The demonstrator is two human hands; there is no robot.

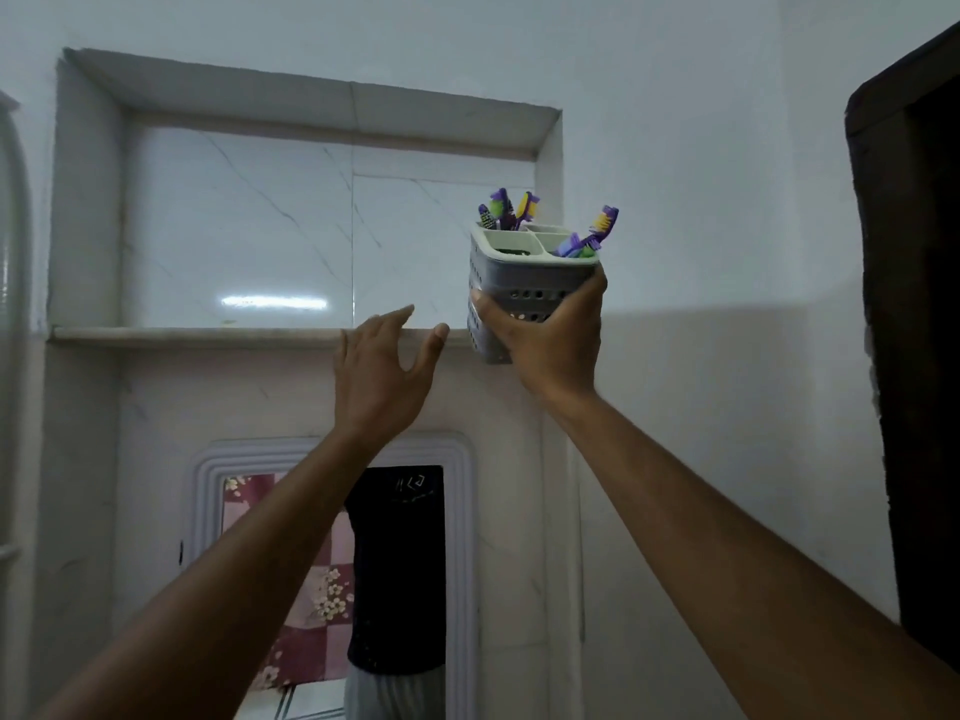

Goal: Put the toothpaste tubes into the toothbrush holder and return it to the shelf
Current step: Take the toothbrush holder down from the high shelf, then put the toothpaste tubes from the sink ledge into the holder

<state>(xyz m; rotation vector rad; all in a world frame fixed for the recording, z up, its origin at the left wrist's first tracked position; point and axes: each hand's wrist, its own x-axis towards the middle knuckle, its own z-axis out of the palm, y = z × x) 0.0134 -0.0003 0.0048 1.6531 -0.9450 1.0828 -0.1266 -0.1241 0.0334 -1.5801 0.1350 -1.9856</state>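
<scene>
A grey perforated toothbrush holder (524, 275) with a pale divided top is held up in my right hand (550, 340), at the right end of the marble shelf (197, 333). Its base hangs just below the shelf edge. Purple, yellow and green toothbrushes (597, 231) stick out of its compartments. Something green shows inside one compartment; no toothpaste tube is clearly visible. My left hand (379, 371) is raised beside the holder with fingers spread, close to the shelf edge and holding nothing.
The shelf is a recessed marble niche (332, 116) in a white wall. Below it hangs a white-framed mirror (462, 511) reflecting a person's dark shirt. A dark wooden door frame (909, 356) stands at the right.
</scene>
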